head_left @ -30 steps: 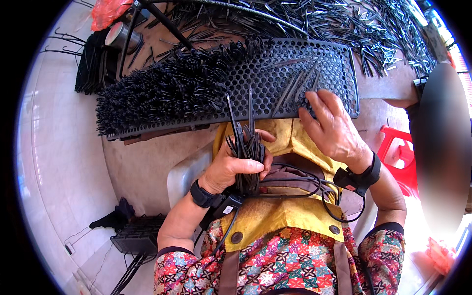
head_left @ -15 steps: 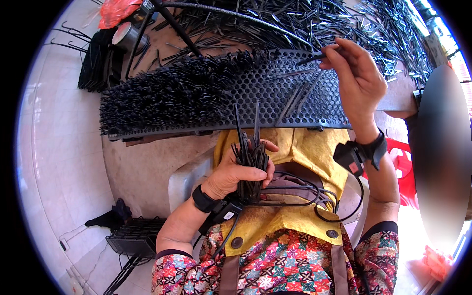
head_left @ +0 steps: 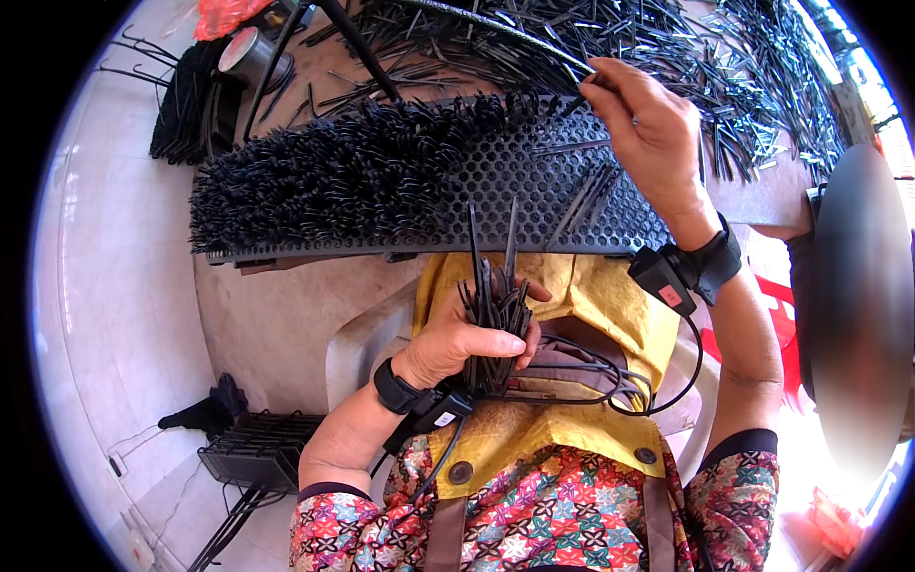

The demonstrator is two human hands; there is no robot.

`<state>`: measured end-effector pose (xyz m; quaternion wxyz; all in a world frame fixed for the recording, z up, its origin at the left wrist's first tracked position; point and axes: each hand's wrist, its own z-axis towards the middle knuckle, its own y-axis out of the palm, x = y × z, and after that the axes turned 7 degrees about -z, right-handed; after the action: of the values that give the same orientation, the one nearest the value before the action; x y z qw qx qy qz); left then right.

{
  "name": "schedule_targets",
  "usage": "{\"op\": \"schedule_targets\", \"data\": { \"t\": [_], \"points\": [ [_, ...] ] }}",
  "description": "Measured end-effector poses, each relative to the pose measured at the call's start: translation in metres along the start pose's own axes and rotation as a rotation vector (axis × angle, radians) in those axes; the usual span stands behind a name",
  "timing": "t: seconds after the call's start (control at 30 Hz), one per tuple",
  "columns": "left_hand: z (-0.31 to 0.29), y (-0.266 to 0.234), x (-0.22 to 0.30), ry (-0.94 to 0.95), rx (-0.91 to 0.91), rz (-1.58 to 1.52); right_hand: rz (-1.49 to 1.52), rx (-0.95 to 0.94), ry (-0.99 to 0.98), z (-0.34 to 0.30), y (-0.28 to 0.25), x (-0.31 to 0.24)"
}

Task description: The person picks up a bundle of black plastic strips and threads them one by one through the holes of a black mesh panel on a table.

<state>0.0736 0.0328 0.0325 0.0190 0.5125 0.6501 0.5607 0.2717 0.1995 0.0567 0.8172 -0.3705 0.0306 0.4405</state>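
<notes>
My left hand [head_left: 467, 336] is closed round a bundle of thin black strips [head_left: 493, 313], with two longer strips standing up out of it. It is held over my lap, on the yellow apron [head_left: 562, 286]. Before me lies a long black perforated panel [head_left: 505, 195]. Its left part is thickly covered with upright black bristle-like strips [head_left: 324, 181]; bare holes show on the right. My right hand [head_left: 653, 129] is above the panel's far right edge, fingertips pinched on a dark strip [head_left: 573, 107] that is mostly hidden. Several loose strips [head_left: 583, 200] lie on the panel's bare part.
A large heap of black strips [head_left: 534, 48] covers the table beyond the panel, under a dark metal bar [head_left: 357, 48]. A tin [head_left: 245, 50] and a red plastic bag [head_left: 229, 14] are at the far left. A black crate [head_left: 257, 453] stands on the floor at left; a person [head_left: 858, 305] is at right.
My right hand has moved left and slightly away, over the panel's far edge, with its strip turned downward. My left hand and its bundle have barely shifted.
</notes>
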Motion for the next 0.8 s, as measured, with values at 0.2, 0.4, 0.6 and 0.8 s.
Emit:
{"op": "schedule_targets", "data": {
  "t": [0.2, 0.4, 0.6, 0.8],
  "points": [
    [0.001, -0.001, 0.0, 0.006, -0.003, 0.035, -0.336, -0.172, -0.195, 0.006, -0.002, -0.004],
    [0.001, 0.0, 0.0, 0.02, -0.004, 0.035, -0.25, -0.24, -0.397, -0.007, -0.007, -0.02],
    [0.0, 0.004, 0.0, 0.024, 0.058, 0.055, -0.381, -0.451, -0.567, -0.006, -0.002, -0.026],
    [-0.001, 0.0, 0.001, 0.011, -0.005, 0.007, -0.114, -0.039, -0.32, 0.012, -0.024, -0.023]
  ]
}}
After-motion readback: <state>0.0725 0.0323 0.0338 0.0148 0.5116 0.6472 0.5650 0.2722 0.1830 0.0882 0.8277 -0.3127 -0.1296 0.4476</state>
